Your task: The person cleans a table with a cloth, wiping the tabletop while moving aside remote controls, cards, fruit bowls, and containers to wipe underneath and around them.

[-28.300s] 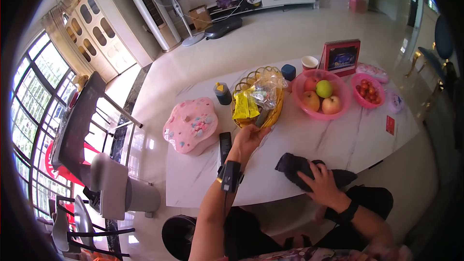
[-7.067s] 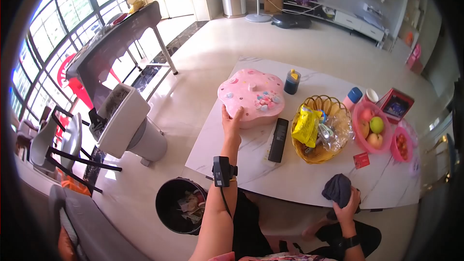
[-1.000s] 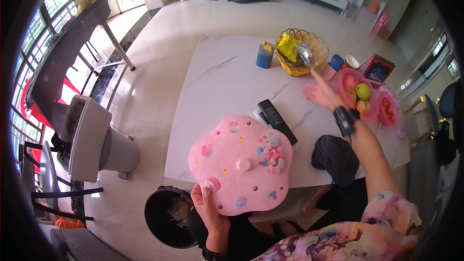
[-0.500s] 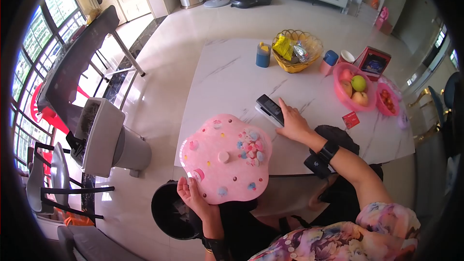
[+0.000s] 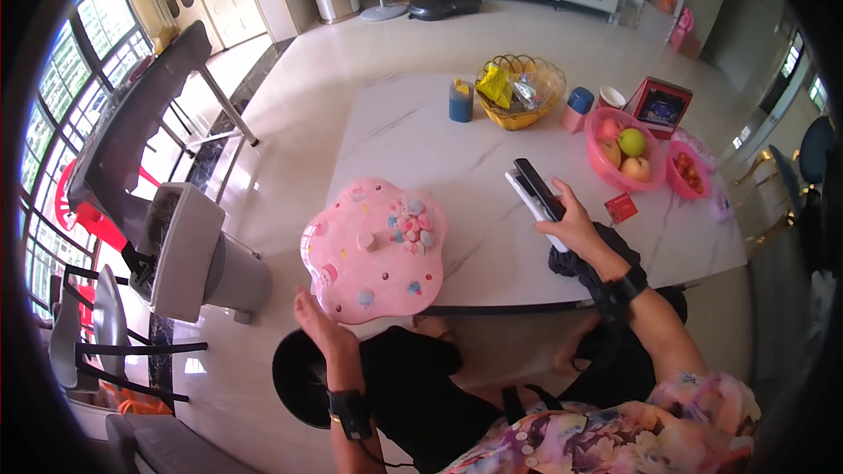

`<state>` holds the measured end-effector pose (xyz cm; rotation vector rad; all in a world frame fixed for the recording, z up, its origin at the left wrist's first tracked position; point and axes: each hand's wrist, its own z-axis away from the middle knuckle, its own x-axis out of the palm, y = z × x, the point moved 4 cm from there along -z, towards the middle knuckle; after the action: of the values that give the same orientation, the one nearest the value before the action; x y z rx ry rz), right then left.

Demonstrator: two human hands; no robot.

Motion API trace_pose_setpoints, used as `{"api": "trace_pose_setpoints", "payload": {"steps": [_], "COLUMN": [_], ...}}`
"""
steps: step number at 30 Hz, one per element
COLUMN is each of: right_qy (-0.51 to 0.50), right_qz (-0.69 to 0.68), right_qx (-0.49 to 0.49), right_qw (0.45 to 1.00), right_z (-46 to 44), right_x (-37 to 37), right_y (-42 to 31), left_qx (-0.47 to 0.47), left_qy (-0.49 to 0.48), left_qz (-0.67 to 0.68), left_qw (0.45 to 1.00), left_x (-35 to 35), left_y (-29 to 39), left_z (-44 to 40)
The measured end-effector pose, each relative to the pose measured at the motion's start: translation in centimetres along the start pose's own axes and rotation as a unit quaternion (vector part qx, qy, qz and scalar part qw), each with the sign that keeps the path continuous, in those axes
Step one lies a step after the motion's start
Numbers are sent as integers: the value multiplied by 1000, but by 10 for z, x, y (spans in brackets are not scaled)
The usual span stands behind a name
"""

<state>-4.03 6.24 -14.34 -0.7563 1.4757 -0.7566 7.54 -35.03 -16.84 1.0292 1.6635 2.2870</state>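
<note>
- Black round bin [image 5: 294,379]: on the floor at seven o'clock, reading twelve as the side of the worktop [image 5: 395,132] away from the seated person.
- Left hand [image 5: 329,333]: at eight o'clock, fingers extended, grip slack with nothing seen in it; just beside the box's near edge, contact impossible to tell from where I stand.
- Glossy pink flower-shaped box [image 5: 373,259], round knob on its lid and pastel sweets printed over it: eight o'clock, covering the near corner of the white marbled worktop.
- Crumpled dark cloth [image 5: 606,250]: between four and five o'clock, partly behind the right forearm.
- Right hand [image 5: 575,226]: four o'clock, grip narrow, closed around two slim bars laid together.
- Slim black bar [image 5: 539,190] and slim white bar [image 5: 532,206]: in that hand, black at the right of white, far ends pointing to eleven.
- Small red card [image 5: 621,208]: flat, between three and four.
- Small pink openwork basket [image 5: 676,177], red fruit inside: three o'clock.
- Translucent pink bowl [image 5: 615,173], apples and one green fruit: past two.
- Yellow woven basket [image 5: 514,120], holding packets: twelve.
- Dark blue bottle [image 5: 460,107], yellow top: upright, eleven.
</note>
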Motion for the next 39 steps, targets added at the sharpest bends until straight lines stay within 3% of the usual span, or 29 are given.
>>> {"api": "trace_pose_setpoints", "payload": {"steps": [2,4,6,7,10,11,13,15,16,18,19,21,23,27,31,35,39], "right_qy": [-20,-33,-58,-67,-91,-86,-98,-151,-134,-21,16,-45,-94,-59,16,0,-58], "right_qz": [-110,-120,-128,-132,-91,-54,-57,-1,121,151,256,358,322,336,312,295,274], "right_qx": [7,-17,-60,-68,-154,-209,-214,-297,-298,-216,-179,-103,-61,-101,-67,-6,-173], "right_qw": [994,992,988,987,980,973,970,943,937,965,950,927,940,935,947,955,944], "right_z": [17,38,60,72,105,113,119,112,108,95,93,85,80,37,-68,-165,-177], "right_x": [-2,-1,7,12,31,37,32,9,-16,-59,-70,-66,-42,7,65,109,152], "right_y": [-17,-33,-47,-62,-86,-90,-98,-96,-92,-63,-51,5,30,18,-2,-42,-66], "left_qx": [137,177,80,-74,-238,-339,-372,-410,-447,-464,-480,-485,-485,-492,-493,-498,-508], "left_qy": [73,-53,-254,-383,-486,-454,-395,-396,-397,-405,-414,-410,-420,-424,-428,-438,-431], "left_qz": [-52,-99,-156,-135,-30,-42,-10,20,49,46,46,39,27,21,29,43,51], "left_qw": [986,978,951,911,841,823,840,821,800,786,772,771,766,760,757,748,744], "left_x": [-15,22,49,70,118,124,138,138,139,141,142,145,146,142,138,132,132], "left_y": [20,53,21,7,-31,-40,-40,-52,-57,-57,-58,-62,-66,-65,-63,-64,-60], "left_z": [1,64,111,140,182,183,182,183,183,178,176,169,161,154,149,146,141]}}
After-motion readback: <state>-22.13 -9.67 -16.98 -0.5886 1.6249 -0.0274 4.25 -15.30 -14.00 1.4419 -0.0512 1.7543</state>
